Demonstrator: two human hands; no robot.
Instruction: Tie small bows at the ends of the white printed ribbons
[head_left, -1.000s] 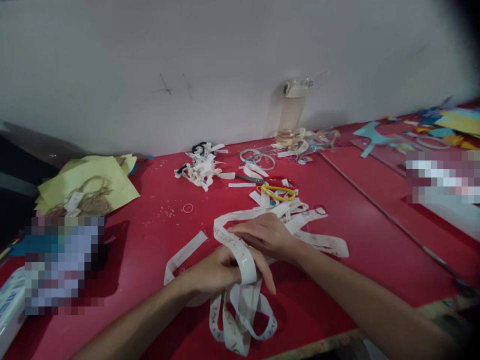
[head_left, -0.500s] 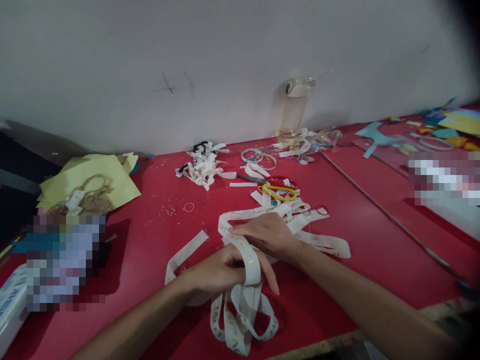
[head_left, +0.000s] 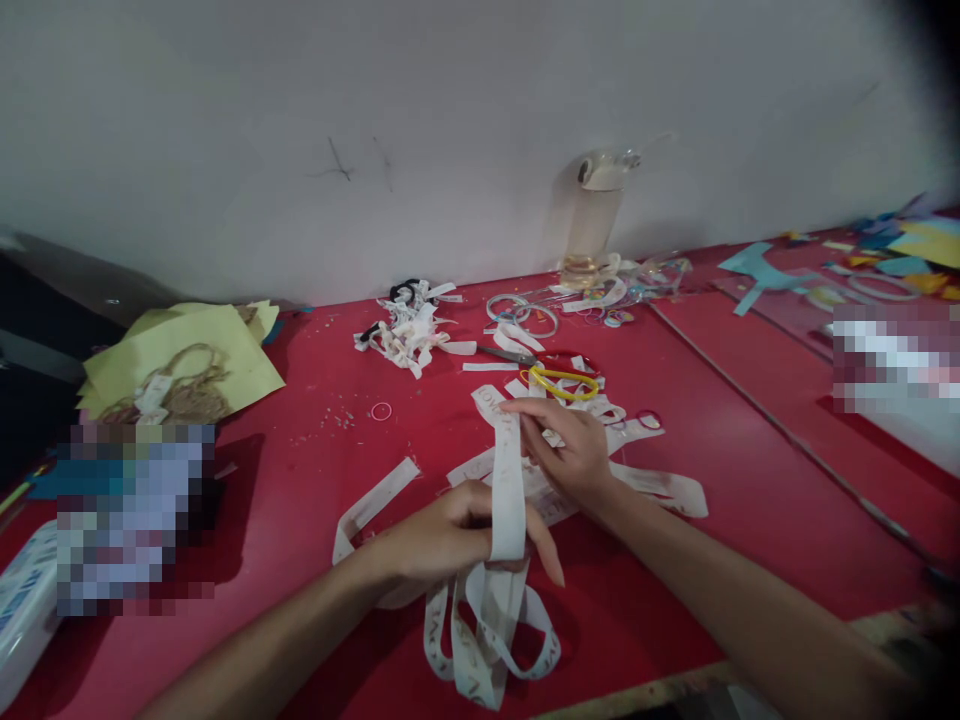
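Observation:
A long white ribbon with printed lettering runs between both hands. My left hand is closed around it, and several loops dangle below the fingers. Higher up, my right hand pinches the ribbon near its upper end between thumb and fingers. More ribbon lies on the red table behind and beside the hands. Scissors with one yellow and one red handle rest just beyond my right hand, partly over ribbon pieces.
Knotted ribbon scraps lie near the wall. A clear bottle stands at the back, beside metal rings. Yellow paper sheets with twine are at left. A thin pink ring lies mid-table. Blue paper scraps lie at right.
My right hand has moved from over my left hand to slightly up and right, drawing the ribbon straight between them. My left hand stays nearly in place.

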